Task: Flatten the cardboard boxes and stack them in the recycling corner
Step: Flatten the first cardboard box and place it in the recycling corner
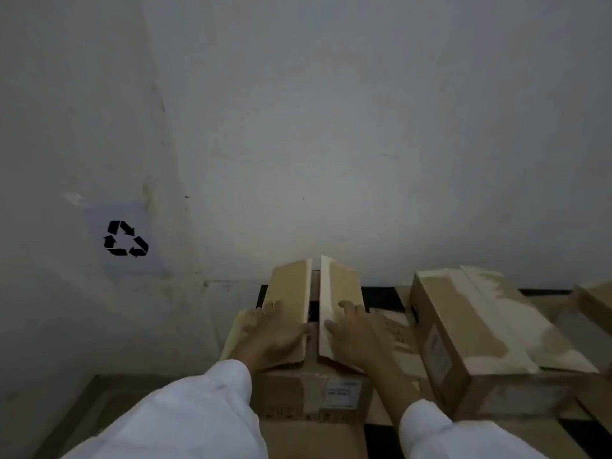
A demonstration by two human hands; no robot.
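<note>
A brown cardboard box [311,389] with a white label stands in front of me, its two top flaps raised a little with a dark gap between them. My left hand [276,329] lies flat on the left flap [289,293], thumb at the flap's inner edge. My right hand [356,329] lies on the right flap [337,289] the same way. A second, closed box [480,332] with torn tape lies to the right. Flat cardboard [394,326] lies under both boxes.
A paper sheet with a black recycling sign [126,238] hangs on the left wall beside the room corner. The white back wall stands just behind the boxes. Part of another box [596,296] shows at the right edge. Dark floor lies at lower left.
</note>
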